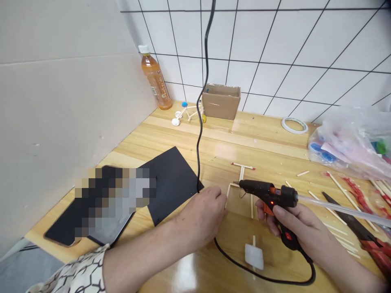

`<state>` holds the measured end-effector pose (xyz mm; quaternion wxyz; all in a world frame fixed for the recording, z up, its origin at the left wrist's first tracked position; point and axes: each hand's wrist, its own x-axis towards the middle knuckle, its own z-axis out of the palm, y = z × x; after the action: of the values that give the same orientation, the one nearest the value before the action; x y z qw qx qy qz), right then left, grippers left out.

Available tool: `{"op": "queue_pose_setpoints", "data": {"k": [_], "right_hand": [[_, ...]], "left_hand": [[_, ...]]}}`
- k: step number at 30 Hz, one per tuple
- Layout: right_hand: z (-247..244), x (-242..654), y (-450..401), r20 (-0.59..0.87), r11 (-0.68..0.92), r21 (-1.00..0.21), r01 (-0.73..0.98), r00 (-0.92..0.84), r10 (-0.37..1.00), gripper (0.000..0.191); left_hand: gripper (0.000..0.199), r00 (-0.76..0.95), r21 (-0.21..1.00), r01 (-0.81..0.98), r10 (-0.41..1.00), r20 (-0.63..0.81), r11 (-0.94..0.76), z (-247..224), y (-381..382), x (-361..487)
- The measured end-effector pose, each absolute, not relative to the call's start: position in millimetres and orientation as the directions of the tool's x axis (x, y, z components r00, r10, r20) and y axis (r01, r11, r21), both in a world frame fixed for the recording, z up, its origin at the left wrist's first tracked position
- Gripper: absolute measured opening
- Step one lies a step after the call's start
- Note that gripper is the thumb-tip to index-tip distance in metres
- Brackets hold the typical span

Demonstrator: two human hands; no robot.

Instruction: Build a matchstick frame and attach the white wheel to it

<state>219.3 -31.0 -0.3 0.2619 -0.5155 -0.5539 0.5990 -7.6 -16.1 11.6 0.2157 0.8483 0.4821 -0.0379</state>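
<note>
My right hand (290, 224) is wrapped around a black glue gun (256, 188) with an orange trigger and a lit red light. A clear glue stick (339, 206) sticks out of its back. The nozzle points left, at the top corner of a small frame of matchsticks (252, 205) on the table. My left hand (210, 209) is closed at the frame's left matchstick (228, 191), its fingertips partly hidden. Just behind the frame, red-tipped matchsticks (243, 167) form a T. A white block with a stick (254, 255) lies nearer to me.
Black paper (174, 183) and a dark phone (61, 224) lie left. Behind stand a drink bottle (155, 81), a stick model (189, 112) and a cardboard box (221, 103). Tape (294, 125), a plastic bag (351, 138) and scissors (351, 221) are right. The black cord (199, 142) hangs in front.
</note>
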Motion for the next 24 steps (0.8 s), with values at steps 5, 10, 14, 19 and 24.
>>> {"op": "queue_pose_setpoints", "data": {"k": [5,10,14,19,24], "right_hand": [[-2,221,-35,-0.352,-0.258,-0.917,0.305,-0.313,0.882,0.038],[0,217,-37,-0.368,-0.274,-0.901,0.336,-0.260,0.893,0.044],[1,216,-36,-0.361,-0.259,-0.894,0.366,-0.246,0.899,0.043],[1,218,-34,-0.365,-0.244,-0.889,0.388,-0.279,0.888,0.043],[1,216,-36,-0.351,-0.254,-0.904,0.343,-0.258,0.900,0.040]], "left_hand": [[0.011,0.557,0.320,0.814,0.807,-0.195,-0.484,-1,-16,-11],[0.011,0.561,0.319,0.808,0.813,-0.158,-0.496,-4,-17,-12],[0.009,0.560,0.313,0.809,0.813,-0.159,-0.497,-3,-17,-12],[0.008,0.572,0.296,0.803,0.808,-0.140,-0.517,-4,-17,-12],[0.008,0.560,0.294,0.814,0.811,-0.169,-0.500,-3,-17,-12]]}}
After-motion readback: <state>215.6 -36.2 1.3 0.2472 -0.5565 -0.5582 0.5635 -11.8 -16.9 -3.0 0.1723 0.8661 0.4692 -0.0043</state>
